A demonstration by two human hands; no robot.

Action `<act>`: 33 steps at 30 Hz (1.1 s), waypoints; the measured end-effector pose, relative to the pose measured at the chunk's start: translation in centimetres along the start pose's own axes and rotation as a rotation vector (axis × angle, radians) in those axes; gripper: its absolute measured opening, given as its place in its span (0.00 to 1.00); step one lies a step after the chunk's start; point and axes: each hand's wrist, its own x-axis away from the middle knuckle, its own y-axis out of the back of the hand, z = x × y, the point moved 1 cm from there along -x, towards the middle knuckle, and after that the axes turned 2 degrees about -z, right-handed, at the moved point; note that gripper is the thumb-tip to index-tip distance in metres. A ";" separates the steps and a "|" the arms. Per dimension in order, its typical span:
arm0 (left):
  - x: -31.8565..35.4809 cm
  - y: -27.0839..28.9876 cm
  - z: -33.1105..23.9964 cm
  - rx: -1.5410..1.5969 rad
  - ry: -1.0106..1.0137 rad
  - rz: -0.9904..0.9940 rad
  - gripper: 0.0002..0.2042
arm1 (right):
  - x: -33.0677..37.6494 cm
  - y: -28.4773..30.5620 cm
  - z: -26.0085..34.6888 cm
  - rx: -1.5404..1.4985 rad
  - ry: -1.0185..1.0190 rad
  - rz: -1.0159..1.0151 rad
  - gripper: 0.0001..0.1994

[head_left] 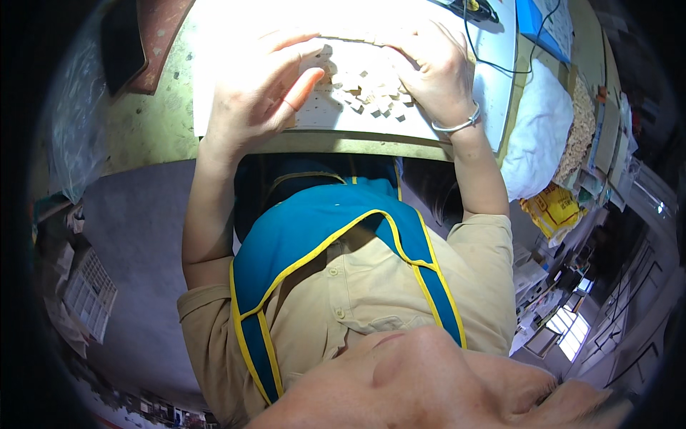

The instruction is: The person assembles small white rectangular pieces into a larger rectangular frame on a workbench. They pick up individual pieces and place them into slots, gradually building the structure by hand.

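The person sits at a greenish table [168, 118] in a blue apron [300, 229] with yellow edges; a very bright light shines on a white board [491, 96] in front; on that board lies a loose heap of little pale blocks [375, 96], and this heap sits between the two hands, nearer to the right one.

The left hand [264, 93] is on the left side of the heap; its thumb sticks out, well apart from the other fingers, and I see a gap there; the right hand [439, 68] bends over the other side, with a pale band [461, 125] on its wrist; its fingers curl in, but I cannot tell if they pinch anything.

A thin pale strip [350, 37] seems to run across from one hand to the other, just past the heap; the glare is too strong to say who grips it, or if it is one piece.

How far along is it? I think there is plenty left; the small blocks lie every which way, some on top of others, and I see no neat rows of them; what may be done already, I cannot tell, because the far part of the board is lost in white light.
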 end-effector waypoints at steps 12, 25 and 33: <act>0.8 -0.3 0.3 -0.010 0.056 -0.009 0.12 | 0.3 -0.1 0.2 -0.026 -0.086 -0.034 0.05; 0.8 -0.1 0.3 -0.026 0.071 -0.010 0.13 | 1.7 -0.1 -0.5 -0.066 -0.166 0.000 0.06; 1.1 -0.3 0.8 -0.007 0.078 -0.024 0.13 | 0.3 0.0 1.1 -0.004 -0.066 -0.063 0.06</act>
